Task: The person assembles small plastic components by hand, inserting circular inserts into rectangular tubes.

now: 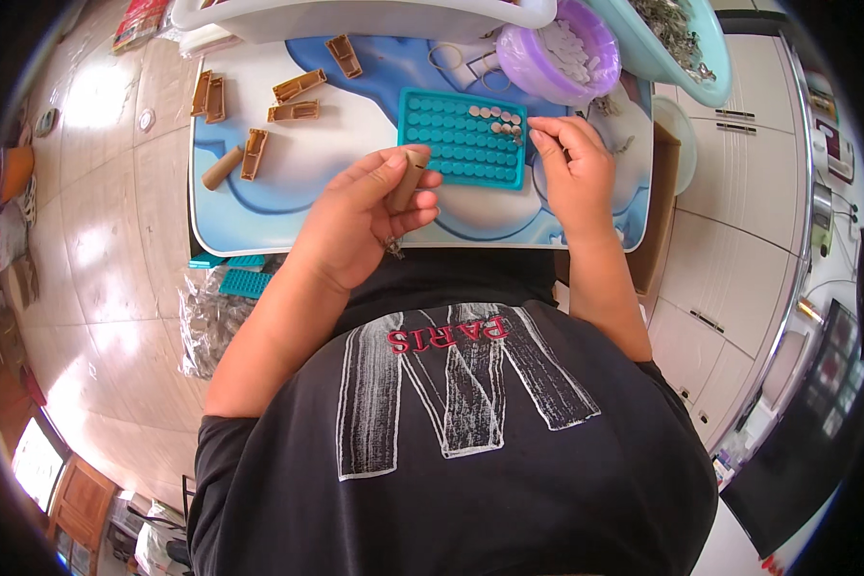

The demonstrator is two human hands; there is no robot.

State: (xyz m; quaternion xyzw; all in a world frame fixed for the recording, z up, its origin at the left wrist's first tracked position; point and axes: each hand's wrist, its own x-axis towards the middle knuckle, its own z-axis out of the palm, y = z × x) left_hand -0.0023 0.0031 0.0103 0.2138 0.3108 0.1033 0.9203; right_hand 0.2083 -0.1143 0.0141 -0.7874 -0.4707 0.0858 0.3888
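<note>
My left hand (360,216) is closed around a brown cylindrical tube (405,182), held just in front of a teal tray (456,154) full of round holes. A few small silvery pieces (494,113) sit in the tray's upper right holes. My right hand (571,163) rests at the tray's right edge, with its fingertips pinched at those pieces; whether it holds one is hidden. Both hands work over a white and blue lap table (288,192).
Several brown open casings (298,86) and one brown tube (223,168) lie on the table's left half. A purple bowl (547,72) of white pieces, a light teal bowl (710,67) of metal parts and a white tub (355,14) stand at the back. Spare teal trays (245,283) lie on the floor at left.
</note>
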